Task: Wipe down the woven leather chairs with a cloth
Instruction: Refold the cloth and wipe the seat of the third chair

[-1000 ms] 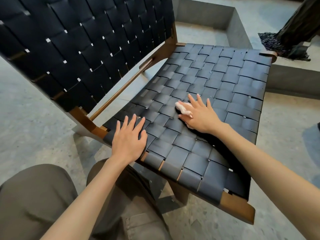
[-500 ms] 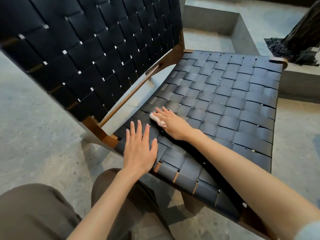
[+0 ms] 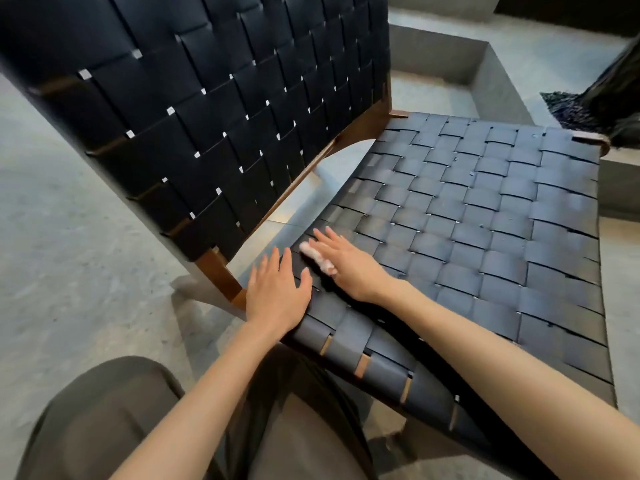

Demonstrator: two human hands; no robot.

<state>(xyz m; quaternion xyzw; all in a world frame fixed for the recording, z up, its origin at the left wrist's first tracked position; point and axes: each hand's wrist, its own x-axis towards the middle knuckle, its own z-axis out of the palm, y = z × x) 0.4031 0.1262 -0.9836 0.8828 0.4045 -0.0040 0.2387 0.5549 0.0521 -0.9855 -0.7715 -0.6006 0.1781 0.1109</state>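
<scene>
The woven leather chair [image 3: 485, 216] fills most of the view, its dark seat spreading out to the right and its black backrest [image 3: 214, 109] tilting up on the left, with brown wooden frame pieces showing at the corners. Around it lies a bare grey concrete floor [image 3: 69, 265]. Behind the chair a low concrete ledge [image 3: 450, 53] steps up, and at the far right edge a dark, ragged mass [image 3: 602, 102] sits on it, cut off by the frame and too blurred to name.

The right hand [image 3: 349, 265] lies flat on the rear left part of the seat, near the gap under the backrest, fingers [image 3: 325, 239] stretched out and close together, pressing a small pale cloth [image 3: 317, 257] against the straps. Most of the cloth is hidden under the palm; only a crumpled strip shows at the thumb side. The left hand [image 3: 277, 296] rests just beside it on the seat's front left edge, palm down, fingers spread and holding nothing. Grey-brown trouser knees [image 3: 104, 417] crowd the lower left.
</scene>
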